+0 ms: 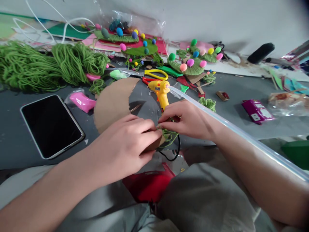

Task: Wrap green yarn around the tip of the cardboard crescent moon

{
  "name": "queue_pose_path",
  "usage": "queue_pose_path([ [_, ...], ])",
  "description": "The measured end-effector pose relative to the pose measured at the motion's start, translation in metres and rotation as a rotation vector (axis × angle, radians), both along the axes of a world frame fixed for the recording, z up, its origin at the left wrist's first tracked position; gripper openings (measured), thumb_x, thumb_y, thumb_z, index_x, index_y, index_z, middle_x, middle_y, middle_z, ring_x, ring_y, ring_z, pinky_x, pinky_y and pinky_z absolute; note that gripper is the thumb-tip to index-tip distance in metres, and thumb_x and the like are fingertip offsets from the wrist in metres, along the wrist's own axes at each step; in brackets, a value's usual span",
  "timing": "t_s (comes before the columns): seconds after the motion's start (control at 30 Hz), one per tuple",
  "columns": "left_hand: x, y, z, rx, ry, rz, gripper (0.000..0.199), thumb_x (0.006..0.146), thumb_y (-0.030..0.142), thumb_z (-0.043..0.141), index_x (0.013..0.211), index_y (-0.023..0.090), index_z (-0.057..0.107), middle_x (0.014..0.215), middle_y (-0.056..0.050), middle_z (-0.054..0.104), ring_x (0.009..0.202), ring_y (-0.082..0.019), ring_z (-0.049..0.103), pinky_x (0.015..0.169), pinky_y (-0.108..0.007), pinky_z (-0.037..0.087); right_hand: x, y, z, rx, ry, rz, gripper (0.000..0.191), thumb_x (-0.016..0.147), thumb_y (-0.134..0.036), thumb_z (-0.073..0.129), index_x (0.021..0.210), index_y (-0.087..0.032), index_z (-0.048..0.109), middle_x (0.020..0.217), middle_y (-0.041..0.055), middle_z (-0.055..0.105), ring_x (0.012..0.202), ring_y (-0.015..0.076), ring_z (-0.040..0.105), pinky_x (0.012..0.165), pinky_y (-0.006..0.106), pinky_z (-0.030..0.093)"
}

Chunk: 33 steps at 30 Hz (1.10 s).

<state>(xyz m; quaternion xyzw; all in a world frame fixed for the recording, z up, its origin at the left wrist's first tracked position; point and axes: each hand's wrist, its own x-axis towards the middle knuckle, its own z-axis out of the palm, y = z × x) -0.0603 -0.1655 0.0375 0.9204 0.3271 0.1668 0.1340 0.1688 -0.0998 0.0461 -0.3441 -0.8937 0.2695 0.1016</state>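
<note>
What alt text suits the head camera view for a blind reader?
A person's left hand holds curved cardboard while the right hand touches green yarn beside a yellow glue gun. Green pieces topped with colourful balls lie behind.

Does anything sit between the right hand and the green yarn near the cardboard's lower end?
Nothing visible does: the right hand is right at the green yarn. The yellow glue gun is beyond that hand, not between them.

Left hand palm-down, fingers bent; right hand opposite, fingertips close by, seemingly in a pinch
</note>
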Motion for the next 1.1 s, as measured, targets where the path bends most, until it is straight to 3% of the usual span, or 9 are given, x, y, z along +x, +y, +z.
queue_pose_path([
  [0.17,-0.001,0.000,-0.004,-0.007,-0.015,-0.012,0.019,0.101,0.021,0.056,0.109,0.019,0.074,0.101,-0.006,0.075,0.095,-0.022,0.071,0.094,-0.040,0.050,-0.009,-0.006,0.007,0.041,-0.160,-0.080,0.015,0.093,-0.028,0.067,0.084,-0.023,0.078,0.078,0.0008,0.071,0.073,0.0147,0.059,0.067,0.029,0.038],
  [0.37,-0.001,0.001,-0.006,0.027,-0.007,0.027,0.019,0.100,0.021,0.057,0.101,0.021,0.076,0.098,-0.005,0.077,0.093,-0.021,0.072,0.093,-0.040,0.052,-0.009,-0.014,0.012,0.091,-0.159,-0.146,0.018,0.093,-0.030,0.065,0.081,-0.022,0.075,0.079,0.0021,0.070,0.073,0.0162,0.059,0.068,0.030,0.039],
  [0.6,-0.007,0.004,-0.014,0.136,-0.027,0.158,0.017,0.097,0.024,0.061,0.105,0.021,0.076,0.104,-0.007,0.076,0.094,-0.023,0.073,0.087,-0.038,0.055,-0.012,-0.032,0.017,0.115,-0.078,-0.122,0.021,0.096,-0.024,0.058,0.083,-0.019,0.074,0.077,0.0049,0.069,0.073,0.0167,0.060,0.067,0.030,0.036],
  [0.87,-0.006,0.002,-0.004,0.228,-0.091,0.287,0.017,0.096,0.021,0.063,0.106,0.015,0.076,0.111,-0.011,0.075,0.098,-0.026,0.074,0.089,-0.040,0.057,-0.006,-0.036,0.010,0.056,-0.042,-0.156,0.024,0.097,-0.019,0.053,0.095,-0.021,0.077,0.084,0.0048,0.074,0.076,0.0173,0.063,0.068,0.028,0.038],
  [1.1,-0.003,0.001,0.004,0.182,-0.186,0.245,0.014,0.095,0.019,0.062,0.103,0.017,0.075,0.113,-0.007,0.076,0.094,-0.020,0.073,0.088,-0.033,0.057,0.006,-0.022,-0.002,-0.067,0.033,-0.201,0.027,0.101,-0.026,0.053,0.106,-0.018,0.078,0.088,0.0026,0.075,0.071,0.0128,0.058,0.069,0.025,0.040],
])
